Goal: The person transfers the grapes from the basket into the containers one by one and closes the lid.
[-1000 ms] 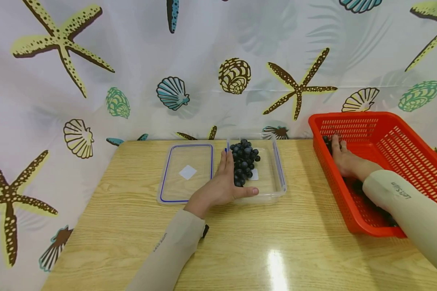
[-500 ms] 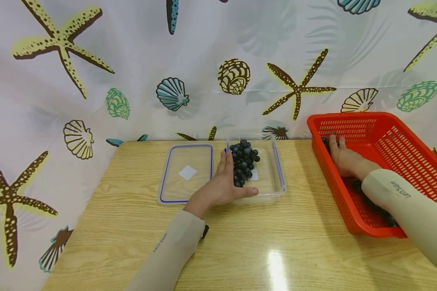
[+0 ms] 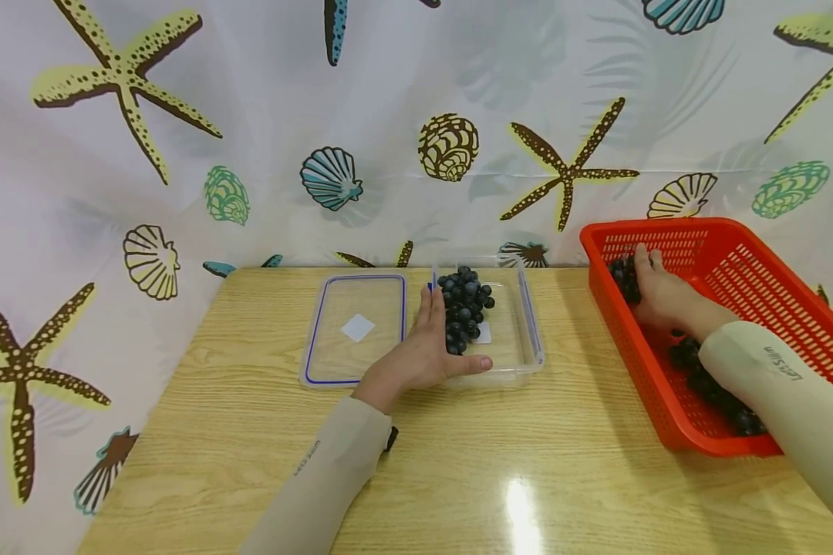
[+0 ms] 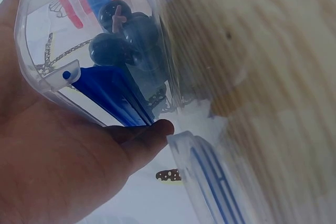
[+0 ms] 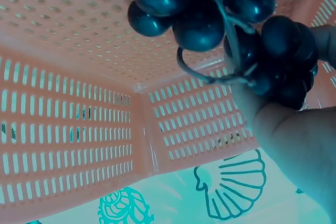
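Observation:
My right hand (image 3: 666,297) grips a bunch of dark grapes (image 3: 625,276) inside the red basket (image 3: 683,420), by its left wall. In the right wrist view the thumb (image 5: 283,129) lies against the grapes (image 5: 199,27), and a bare stem curls out of them. Straight fingers of my left hand (image 3: 423,351) press the left side of a clear plastic container (image 3: 531,324), its thumb along the near side. Another grape bunch (image 3: 463,308) lies in the container's left half. In the left wrist view the fingers touch near a blue clip seal (image 4: 115,95).
A clear lid with a blue seal (image 3: 352,327) lies flat on the wooden table (image 3: 458,462), left of the container. More dark grapes (image 3: 715,389) rest in the basket's near part, partly under my right forearm. A patterned curtain (image 3: 389,92) hangs behind the table.
My right hand has lifted slightly with its bunch, and more of those grapes show beside the fingers. More of the grapes under the forearm are uncovered. My left hand stays in place.

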Tool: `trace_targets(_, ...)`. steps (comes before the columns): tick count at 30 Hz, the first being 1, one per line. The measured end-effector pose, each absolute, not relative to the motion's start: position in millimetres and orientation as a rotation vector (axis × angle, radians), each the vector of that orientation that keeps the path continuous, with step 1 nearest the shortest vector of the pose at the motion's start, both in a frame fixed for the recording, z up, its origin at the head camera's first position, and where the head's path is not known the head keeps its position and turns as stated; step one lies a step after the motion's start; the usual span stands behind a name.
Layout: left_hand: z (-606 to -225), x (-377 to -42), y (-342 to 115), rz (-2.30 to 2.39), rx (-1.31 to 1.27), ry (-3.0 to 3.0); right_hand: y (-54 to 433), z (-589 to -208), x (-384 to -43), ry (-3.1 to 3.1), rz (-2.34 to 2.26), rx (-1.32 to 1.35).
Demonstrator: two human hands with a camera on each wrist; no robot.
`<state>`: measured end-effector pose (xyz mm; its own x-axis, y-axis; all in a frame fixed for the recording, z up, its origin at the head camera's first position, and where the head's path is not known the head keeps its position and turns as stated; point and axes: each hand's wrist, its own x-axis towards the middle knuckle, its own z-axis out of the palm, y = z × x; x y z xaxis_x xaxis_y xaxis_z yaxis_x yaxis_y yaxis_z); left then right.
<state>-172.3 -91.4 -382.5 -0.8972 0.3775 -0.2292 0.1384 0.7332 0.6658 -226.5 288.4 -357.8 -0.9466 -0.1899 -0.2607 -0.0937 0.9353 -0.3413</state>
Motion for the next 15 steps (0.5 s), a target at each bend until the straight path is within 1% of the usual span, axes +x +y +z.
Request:
trace_targets(8, -382, -172, -92, 0.955, 0.392, 2.582, 289, -343, -223, 2.857, -0.551, -0.182)
trace_targets(15, -384, -172, -93, 0.954, 0.406, 2.576, 294, -327, -221, 2.932, -0.705, -0.152)
